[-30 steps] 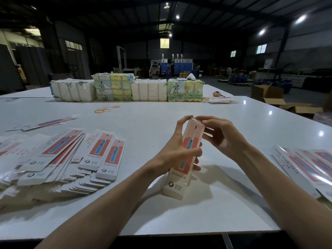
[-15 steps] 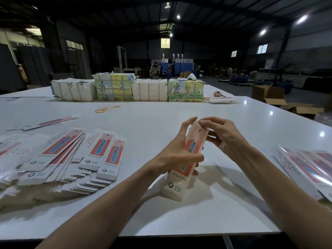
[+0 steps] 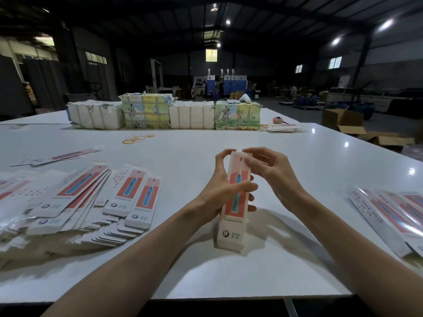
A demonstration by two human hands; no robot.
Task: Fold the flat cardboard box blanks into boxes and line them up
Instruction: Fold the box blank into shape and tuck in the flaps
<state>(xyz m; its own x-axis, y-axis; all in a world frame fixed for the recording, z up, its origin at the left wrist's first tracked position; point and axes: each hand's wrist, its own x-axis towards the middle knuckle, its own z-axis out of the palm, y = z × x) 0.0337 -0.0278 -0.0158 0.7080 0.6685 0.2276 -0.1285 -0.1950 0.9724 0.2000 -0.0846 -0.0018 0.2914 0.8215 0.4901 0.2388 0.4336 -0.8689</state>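
Left hand (image 3: 219, 193) wrapped round tall pink-and-white cardboard box (image 3: 233, 216), steadying it upright for me; right hand (image 3: 270, 170) pinches flap (image 3: 240, 154) at 12 o'clock end, tucking it imo.

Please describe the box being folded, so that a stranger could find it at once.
On the white table, find the near middle. There the left hand and right hand hold the box upright; its look-alikes lie flat in piles alongside.

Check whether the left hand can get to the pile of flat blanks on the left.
Probably yes, once freed: the left hand grips the box, which the right hand pinches at the top. Nothing lies on the table between it and the pile.
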